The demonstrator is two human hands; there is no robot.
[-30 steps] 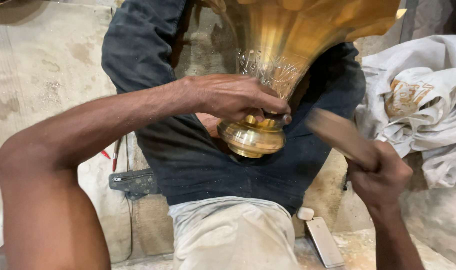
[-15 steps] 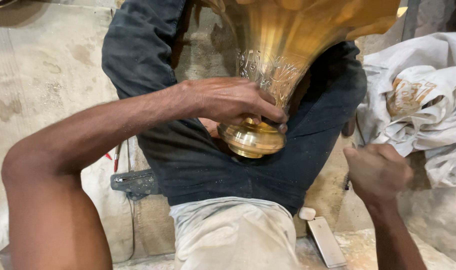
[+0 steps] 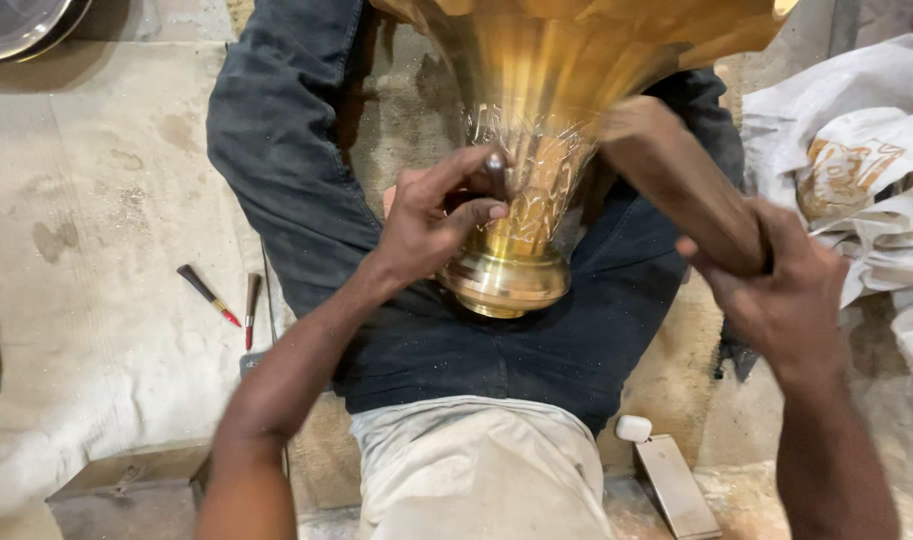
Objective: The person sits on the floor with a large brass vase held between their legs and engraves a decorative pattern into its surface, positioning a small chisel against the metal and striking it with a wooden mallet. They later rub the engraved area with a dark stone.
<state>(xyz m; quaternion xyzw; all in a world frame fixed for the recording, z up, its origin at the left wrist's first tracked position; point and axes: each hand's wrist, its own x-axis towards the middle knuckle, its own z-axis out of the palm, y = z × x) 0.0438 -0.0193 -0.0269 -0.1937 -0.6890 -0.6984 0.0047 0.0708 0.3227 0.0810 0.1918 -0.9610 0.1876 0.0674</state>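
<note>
My left hand (image 3: 431, 225) pinches a small chisel (image 3: 497, 172) against the brass vase (image 3: 521, 215); my right hand (image 3: 776, 290) grips a wooden mallet (image 3: 676, 180). A glancing blow could skid onto my fingers.

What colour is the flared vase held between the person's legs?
Shiny golden brass vase, with fine engraved lines near the neck; head view.

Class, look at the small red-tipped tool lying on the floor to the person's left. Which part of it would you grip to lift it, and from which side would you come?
Probably best to grip the dark handle of the red-tipped tool, coming from above. It lies flat and slanted on the cloth-covered floor, apart from the second small tool, so fingers can close across its thin shaft.
</note>
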